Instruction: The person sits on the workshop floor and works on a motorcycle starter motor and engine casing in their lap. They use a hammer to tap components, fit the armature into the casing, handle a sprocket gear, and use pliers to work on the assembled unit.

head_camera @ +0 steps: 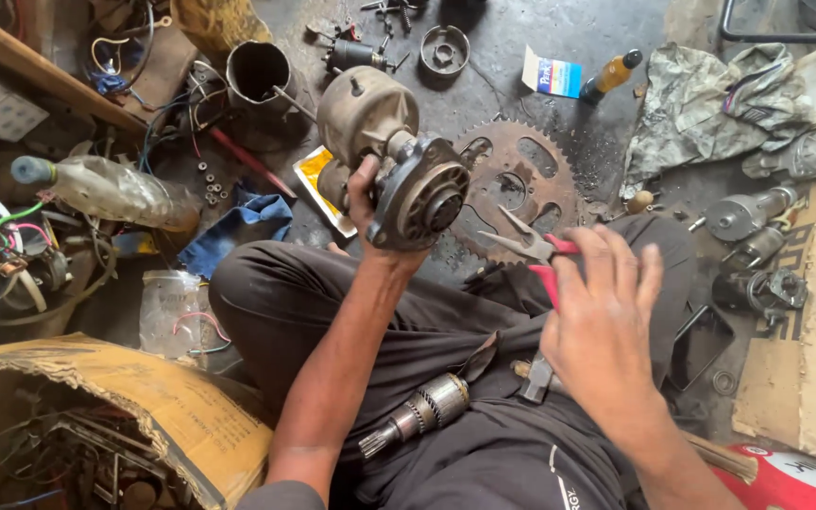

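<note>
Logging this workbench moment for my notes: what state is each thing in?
left hand: gripping the starter motor housing, lifted off the floor
right hand: holding red-handled pliers, jaws shut
armature: lying loose on the lap
sprocket: flat on the floor
plastic bottle: lying on its side
brown bottle: capped, lying down
</note>
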Demonstrator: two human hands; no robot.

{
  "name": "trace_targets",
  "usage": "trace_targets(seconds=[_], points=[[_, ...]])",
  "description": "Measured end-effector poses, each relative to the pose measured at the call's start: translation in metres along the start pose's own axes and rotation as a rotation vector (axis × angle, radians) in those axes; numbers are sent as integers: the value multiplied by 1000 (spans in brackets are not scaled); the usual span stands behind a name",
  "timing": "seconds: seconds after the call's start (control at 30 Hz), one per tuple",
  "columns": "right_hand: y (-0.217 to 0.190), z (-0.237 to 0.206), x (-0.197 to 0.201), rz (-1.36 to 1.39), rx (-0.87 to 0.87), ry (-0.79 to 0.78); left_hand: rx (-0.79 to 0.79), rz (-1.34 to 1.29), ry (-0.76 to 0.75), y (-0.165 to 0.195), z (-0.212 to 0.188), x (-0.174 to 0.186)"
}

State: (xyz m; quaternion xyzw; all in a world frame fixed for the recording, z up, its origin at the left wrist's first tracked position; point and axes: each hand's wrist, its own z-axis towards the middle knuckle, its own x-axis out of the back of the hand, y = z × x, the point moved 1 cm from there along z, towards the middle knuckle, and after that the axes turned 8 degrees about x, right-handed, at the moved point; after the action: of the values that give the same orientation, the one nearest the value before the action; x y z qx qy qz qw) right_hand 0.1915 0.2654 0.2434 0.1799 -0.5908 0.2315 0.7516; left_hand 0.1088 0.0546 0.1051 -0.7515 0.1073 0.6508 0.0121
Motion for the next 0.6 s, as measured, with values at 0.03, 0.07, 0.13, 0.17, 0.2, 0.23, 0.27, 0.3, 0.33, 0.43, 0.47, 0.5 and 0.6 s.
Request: trace_targets(seconds=[0.03,0.07,0.13,0.17,0.2,0.23,0.27,0.3,0.33,0.43,0.47,0.5,0.6], points=[[-5,3,-2,-24,0,-20,-21,32,31,0,-1,0],[-9,6,-5,-49,0,-39,-42,65,61,-1,-1,1],[-17,11,-11,-63,0,-54,-92,97,63,-2,-2,1],[-19,14,-13,-54,-1,-47,-114,115,62,-2,-3,2],[-21,16,-15,-47,-5,-41,-116,114,67,-3,-3,2],[-22,16,-15,-66,-12,-44,-116,111,71,-4,-3,3],[-22,17,-15,-85,-17,-46,-118,110,74,-4,-2,3],[-22,17,-14,-102,-23,-46,-126,122,75,-4,-2,4],[-22,18,-14,-107,-24,-57,-134,132,79,-4,-1,5],[-20,17,-13,-92,-12,-82,-164,204,119,-5,-1,7],[-19,17,-13,-70,-1,-80,-176,236,134,-5,-2,7],[-19,17,-14,-47,9,-77,-178,272,143,-5,-2,8],[-16,18,-18,-47,24,-84,-157,361,169,-6,-4,9]])
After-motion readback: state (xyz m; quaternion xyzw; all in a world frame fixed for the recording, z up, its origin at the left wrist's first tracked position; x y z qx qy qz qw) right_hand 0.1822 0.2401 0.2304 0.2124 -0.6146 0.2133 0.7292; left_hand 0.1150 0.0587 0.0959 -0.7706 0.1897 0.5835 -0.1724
